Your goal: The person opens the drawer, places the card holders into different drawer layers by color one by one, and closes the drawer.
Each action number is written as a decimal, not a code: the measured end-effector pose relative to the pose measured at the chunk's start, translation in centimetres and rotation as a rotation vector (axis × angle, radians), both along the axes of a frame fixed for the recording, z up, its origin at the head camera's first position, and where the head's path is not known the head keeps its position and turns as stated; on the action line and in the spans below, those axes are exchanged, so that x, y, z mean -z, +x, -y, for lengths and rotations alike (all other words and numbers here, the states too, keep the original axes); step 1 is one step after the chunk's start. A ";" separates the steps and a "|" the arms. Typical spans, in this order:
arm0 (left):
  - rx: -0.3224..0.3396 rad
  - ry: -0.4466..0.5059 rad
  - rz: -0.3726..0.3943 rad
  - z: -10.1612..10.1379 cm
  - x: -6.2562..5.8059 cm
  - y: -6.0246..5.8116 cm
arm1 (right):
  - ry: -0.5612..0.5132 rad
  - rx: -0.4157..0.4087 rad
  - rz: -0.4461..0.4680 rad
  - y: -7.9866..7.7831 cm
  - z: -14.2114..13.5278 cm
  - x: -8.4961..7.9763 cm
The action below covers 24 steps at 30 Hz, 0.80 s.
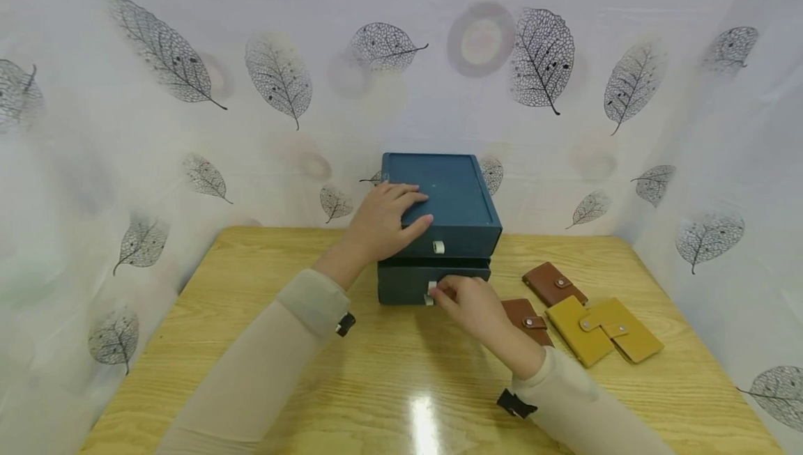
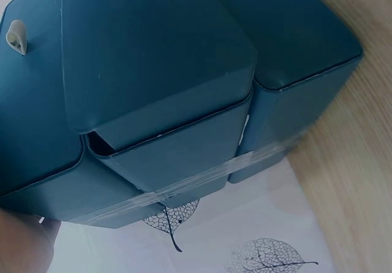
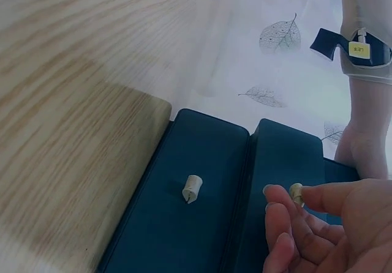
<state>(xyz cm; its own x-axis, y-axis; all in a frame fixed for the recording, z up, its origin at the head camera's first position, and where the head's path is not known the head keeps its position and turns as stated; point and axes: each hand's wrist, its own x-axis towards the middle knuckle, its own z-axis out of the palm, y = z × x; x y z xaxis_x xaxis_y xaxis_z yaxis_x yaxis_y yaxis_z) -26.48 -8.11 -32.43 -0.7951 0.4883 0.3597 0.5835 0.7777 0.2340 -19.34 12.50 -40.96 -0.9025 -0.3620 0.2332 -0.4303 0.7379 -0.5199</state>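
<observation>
A dark blue drawer cabinet (image 1: 448,190) stands at the back of the table, with small whitish pull tabs on its drawer fronts. My left hand (image 1: 389,221) rests on the cabinet's top near its left front corner, fingers extended. Below it, the middle drawer (image 2: 165,65) juts out a little, between an upper and a lower drawer. My right hand (image 1: 473,302) pinches this drawer's pull tab (image 3: 296,193) between thumb and forefinger. On the lower drawer, another pull tab (image 3: 192,188) shows untouched. The upper drawer's pull tab (image 1: 438,247) is also free.
Right of the cabinet lie two brown snap-strap wallets (image 1: 555,284) and two yellow ones (image 1: 630,329), the yellow pair overlapping. My right forearm partly covers the nearer brown wallet (image 1: 525,320). A leaf-print curtain (image 1: 282,79) hangs behind the wooden table (image 1: 263,274).
</observation>
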 end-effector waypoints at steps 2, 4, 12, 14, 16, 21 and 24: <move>-0.001 -0.002 0.001 0.0 0.0 0.0 | 0.001 -0.006 0.006 0.2 0.0 -0.2; -0.001 -0.005 0.001 0.0 -0.1 0.0 | 0.001 -0.012 0.011 0.4 0.0 -0.3; -0.002 -0.007 0.005 -0.1 -0.1 0.1 | 0.019 -0.025 0.015 1.1 -0.1 -0.5; -0.002 -0.006 0.001 -0.1 -0.1 0.0 | 0.022 -0.027 0.013 1.2 -0.1 -0.6; -0.002 -0.005 -0.006 -0.1 -0.1 0.0 | 0.027 -0.030 0.014 1.4 -0.1 -0.6; -0.005 -0.004 -0.010 -0.1 -0.1 0.0 | 0.045 -0.024 0.022 1.8 -0.1 -0.7; -0.008 -0.008 -0.006 -0.1 -0.1 0.0 | 0.061 -0.023 0.022 2.1 -0.1 -0.8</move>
